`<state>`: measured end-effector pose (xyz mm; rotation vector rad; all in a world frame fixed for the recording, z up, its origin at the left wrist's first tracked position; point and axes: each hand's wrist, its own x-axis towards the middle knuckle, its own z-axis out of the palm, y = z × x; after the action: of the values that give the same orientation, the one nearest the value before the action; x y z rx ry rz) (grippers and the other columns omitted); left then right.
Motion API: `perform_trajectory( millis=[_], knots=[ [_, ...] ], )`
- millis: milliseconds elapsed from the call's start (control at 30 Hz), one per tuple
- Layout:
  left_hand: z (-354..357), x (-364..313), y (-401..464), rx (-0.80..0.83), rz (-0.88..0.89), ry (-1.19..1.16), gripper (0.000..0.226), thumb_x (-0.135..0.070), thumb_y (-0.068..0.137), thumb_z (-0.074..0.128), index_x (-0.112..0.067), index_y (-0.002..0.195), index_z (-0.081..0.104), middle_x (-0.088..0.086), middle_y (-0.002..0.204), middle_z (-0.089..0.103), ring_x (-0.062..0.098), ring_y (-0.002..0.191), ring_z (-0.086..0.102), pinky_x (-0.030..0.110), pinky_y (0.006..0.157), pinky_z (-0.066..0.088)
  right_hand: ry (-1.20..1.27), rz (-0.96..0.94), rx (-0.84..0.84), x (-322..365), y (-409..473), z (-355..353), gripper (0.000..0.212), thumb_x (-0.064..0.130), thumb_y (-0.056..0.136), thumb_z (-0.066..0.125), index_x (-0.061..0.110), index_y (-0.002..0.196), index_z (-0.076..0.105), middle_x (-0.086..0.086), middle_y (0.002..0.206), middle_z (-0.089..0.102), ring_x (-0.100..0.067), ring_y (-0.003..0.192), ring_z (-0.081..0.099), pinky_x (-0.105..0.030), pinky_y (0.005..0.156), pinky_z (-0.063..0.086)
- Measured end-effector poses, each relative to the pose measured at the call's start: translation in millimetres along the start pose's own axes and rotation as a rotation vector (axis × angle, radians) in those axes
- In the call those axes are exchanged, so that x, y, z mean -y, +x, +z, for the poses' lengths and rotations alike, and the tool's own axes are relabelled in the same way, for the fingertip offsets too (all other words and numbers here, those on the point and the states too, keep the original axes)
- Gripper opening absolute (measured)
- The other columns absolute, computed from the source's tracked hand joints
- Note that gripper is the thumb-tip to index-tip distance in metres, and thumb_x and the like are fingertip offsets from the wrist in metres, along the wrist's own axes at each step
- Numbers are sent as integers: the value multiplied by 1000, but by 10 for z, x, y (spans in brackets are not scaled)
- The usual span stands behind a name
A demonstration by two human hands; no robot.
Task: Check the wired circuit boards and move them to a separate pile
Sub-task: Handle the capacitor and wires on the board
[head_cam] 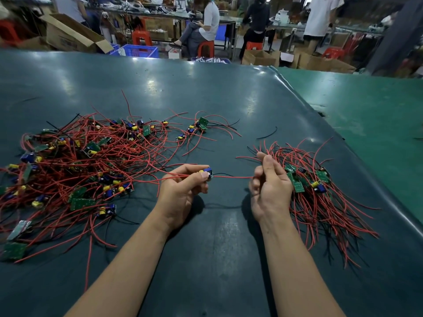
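To your left lies a large tangled heap of small green circuit boards with red and black wires [75, 165]. Your left hand [180, 193] pinches one small board with blue and yellow parts [207, 173] above the dark green table mat [206, 99]. Its thin red wire [233, 177] runs taut to your right hand [270, 186], whose fingers curl around it. Just right lies a smaller bundle of wired boards [320, 191]. Seated workers [206, 21] occupy the workshop beyond.

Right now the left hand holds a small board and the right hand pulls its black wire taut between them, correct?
Not quite. In the head view the wire stretched taut between the hands is red, not black. The left hand does hold the small board, and the right hand pinches the wire.
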<state>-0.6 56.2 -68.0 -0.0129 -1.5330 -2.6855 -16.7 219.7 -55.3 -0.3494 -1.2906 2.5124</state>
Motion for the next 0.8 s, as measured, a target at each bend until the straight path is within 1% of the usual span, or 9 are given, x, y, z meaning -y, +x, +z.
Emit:
perform_trajectory(
  millis=[167,267,300,367,400,433,533,667,800],
  knots=[
    [13,7,-19,38,-3,57,16,0,67,69,-6,81,73,7,71,69,15,53,55,20,54,48,-66,0,27,5,-29,-17,30,19,103,47,11,80,65,6,43,34,-5,33,26,-13,32,17],
    [6,-3,-16,8,7,25,22,0,65,77,-4,86,72,8,73,69,15,55,57,20,57,49,-7,22,48,29,-45,10,24,28,100,52,11,90,65,4,45,41,-5,34,32,-15,33,22],
    [3,-9,-11,-18,10,-5,22,-5,67,74,-3,89,72,8,74,69,14,57,57,19,58,49,16,49,88,37,-57,25,25,36,94,56,13,96,64,2,54,54,-6,38,42,-16,33,29],
    [-4,-9,-5,-53,6,-60,27,-10,70,70,-1,96,70,7,77,68,13,59,59,19,61,51,31,142,213,21,-107,65,38,45,79,62,15,102,57,-4,90,72,-9,58,63,-17,41,44],
    [-4,-4,-4,-58,6,-60,30,-12,70,70,-1,97,70,7,78,69,13,61,60,19,62,52,9,193,271,-6,-144,92,39,40,77,65,14,104,56,-7,103,72,-11,67,68,-17,45,49],
    [1,1,-7,-57,9,-39,31,-13,69,72,-2,98,70,8,79,70,14,62,62,21,64,54,-27,235,319,-45,-187,121,35,31,80,66,12,107,57,-8,105,72,-12,71,69,-19,50,52],
    [4,23,-21,-27,25,36,29,-17,68,75,-5,94,73,11,84,73,21,69,67,27,68,57,-183,235,381,-154,-291,185,12,7,92,60,7,100,68,-5,83,74,-13,65,70,-20,54,53],
    [-24,20,-32,4,57,135,21,-18,68,81,-14,88,78,8,84,73,16,68,64,23,66,53,-272,173,320,-145,-274,164,15,10,92,62,11,86,75,-1,68,66,-8,57,60,-17,48,47],
    [-34,33,-29,7,91,171,17,-5,75,77,-17,88,78,4,80,73,14,66,63,21,67,52,-209,256,288,-169,-272,168,17,13,91,65,8,77,75,-3,62,64,-8,48,55,-16,44,44]
  ],
)
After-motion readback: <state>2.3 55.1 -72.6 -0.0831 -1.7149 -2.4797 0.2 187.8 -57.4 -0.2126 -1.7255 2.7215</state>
